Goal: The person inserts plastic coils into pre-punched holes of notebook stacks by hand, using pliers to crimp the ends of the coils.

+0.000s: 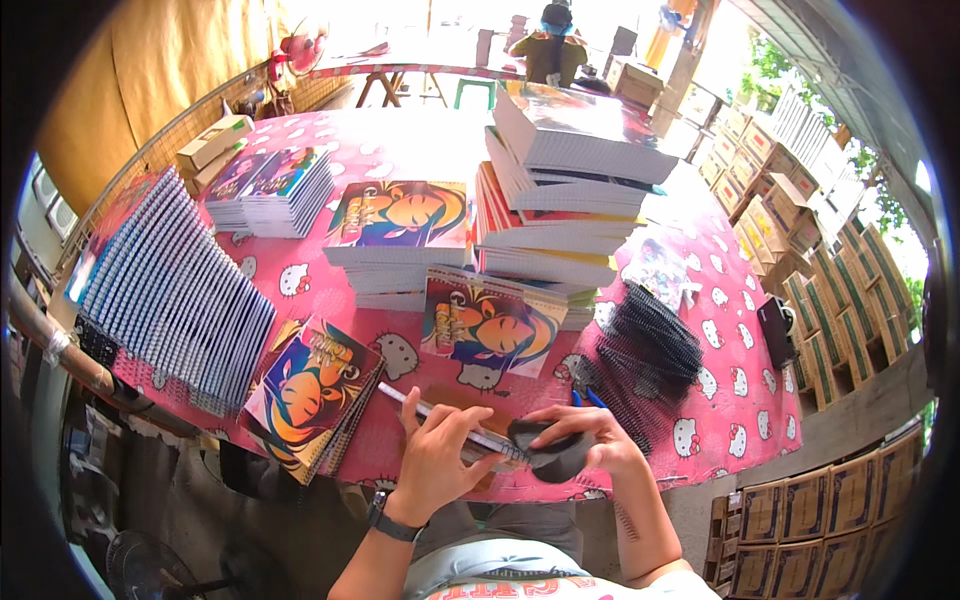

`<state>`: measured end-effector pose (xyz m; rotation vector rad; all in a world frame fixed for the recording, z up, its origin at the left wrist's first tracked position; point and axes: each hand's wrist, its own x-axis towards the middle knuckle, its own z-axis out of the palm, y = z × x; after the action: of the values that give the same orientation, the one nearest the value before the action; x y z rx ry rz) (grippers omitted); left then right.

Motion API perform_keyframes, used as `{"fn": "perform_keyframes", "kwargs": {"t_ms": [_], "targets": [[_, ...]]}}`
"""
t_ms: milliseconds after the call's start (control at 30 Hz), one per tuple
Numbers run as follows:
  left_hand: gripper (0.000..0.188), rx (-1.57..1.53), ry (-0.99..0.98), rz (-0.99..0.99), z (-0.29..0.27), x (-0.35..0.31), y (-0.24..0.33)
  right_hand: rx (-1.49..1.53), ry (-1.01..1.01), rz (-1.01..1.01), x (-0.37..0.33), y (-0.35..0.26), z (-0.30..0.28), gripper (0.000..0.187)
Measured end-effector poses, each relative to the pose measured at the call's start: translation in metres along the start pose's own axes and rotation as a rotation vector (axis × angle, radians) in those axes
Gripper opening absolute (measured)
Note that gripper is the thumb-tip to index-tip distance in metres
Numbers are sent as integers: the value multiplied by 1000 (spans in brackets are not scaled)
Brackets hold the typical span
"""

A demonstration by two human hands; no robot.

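Observation:
Near the front edge of the table, my left hand grips a thin book, seen edge-on with its page edge up. My right hand is closed on a dark, rounded object pressed against the book's right end; its kind I cannot make out. Blue-handled pliers lie just beyond my right fingers. Farther right is a heap of black plastic binding coils. A loose book with a colourful illustrated cover lies ahead of my hands, and a small stack of coil-bound books is to the left.
Tall uneven stacks of books stand mid-table, beside a lower stack. A long row of bound books lines the left edge. Cartons stand at the right. A person sits at a far table.

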<state>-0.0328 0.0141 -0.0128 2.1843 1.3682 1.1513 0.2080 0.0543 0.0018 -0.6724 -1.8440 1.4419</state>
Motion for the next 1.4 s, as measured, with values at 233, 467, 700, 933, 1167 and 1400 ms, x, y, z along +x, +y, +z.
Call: {"fn": "perform_keyframes", "kwargs": {"t_ms": [233,467,700,933,1167,1400], "targets": [[62,153,148,8,-6,2,-8,184,-80,-23,17,-8,-1,42],[69,54,75,-49,-12,2,-12,135,-79,-34,30,-7,6,39],[75,86,37,-51,-13,1,-13,244,-43,58,33,3,20,55],[107,15,581,-140,-10,-8,-44,125,-19,-12,37,-4,24,50],[93,-711,404,-389,22,-22,-57,182,-23,-44,40,4,21,41],[82,-353,375,-262,17,-20,-57,39,-35,6,45,15,7,43]]}}
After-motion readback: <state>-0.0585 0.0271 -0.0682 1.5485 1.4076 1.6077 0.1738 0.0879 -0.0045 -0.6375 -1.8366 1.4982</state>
